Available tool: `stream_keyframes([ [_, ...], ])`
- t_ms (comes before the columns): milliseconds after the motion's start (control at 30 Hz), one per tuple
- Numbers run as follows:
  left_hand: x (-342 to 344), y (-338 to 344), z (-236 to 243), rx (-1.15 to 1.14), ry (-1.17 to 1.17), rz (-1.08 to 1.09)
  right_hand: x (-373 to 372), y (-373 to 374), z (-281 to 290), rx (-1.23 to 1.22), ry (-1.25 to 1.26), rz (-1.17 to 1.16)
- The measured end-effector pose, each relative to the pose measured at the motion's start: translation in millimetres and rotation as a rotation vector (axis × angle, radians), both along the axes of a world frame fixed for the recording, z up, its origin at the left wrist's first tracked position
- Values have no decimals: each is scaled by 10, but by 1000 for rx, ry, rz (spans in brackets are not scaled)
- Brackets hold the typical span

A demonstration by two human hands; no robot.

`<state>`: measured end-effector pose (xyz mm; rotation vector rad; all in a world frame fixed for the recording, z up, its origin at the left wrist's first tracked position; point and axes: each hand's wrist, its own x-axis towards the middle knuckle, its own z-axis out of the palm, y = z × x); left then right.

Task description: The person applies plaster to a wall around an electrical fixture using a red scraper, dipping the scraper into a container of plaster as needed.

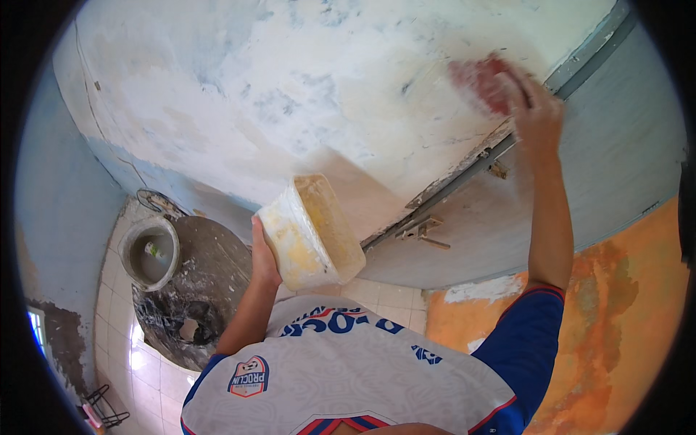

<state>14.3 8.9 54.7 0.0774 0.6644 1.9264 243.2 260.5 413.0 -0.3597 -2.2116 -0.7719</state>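
Observation:
A squarish plastic tub [290,235], smeared white and yellow outside and yellowish inside, is gripped from its left side by my left hand [267,254]. It is tilted, with its mouth facing right. My right arm reaches up to the far right, where my right hand [538,119] is closed on a red flat spreader [482,85]. The spreader is against or very close to the patchy white wall [304,72], near the door frame [500,148]. Motion smears the spreader and fingertips, so its edge is unclear.
A grey door [580,174] with a lever handle [435,243] stands at the right. Lower left, a stained round surface [210,268] bears a grey bowl [150,254]. A cable [94,109] hangs on the wall. White floor tiles [116,333] and a peeling orange wall [602,333] also show.

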Motion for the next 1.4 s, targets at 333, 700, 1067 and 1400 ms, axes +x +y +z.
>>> stream_keyframes([
  [333, -46, 26, 28, 14, -10, -15, 91, 148, -232, 23, -198, 3],
  [700, -103, 18, 50, 19, -14, -10, 1, 119, -464, 100, -305, -121],
  [1067, -129, -11, 46, -17, 5, 29, -177, -55, -483, -55, -264, 213],
  [1400, -163, 11, -25, -3, -5, 42, -112, -89, -204, -317, 26, 94],
])
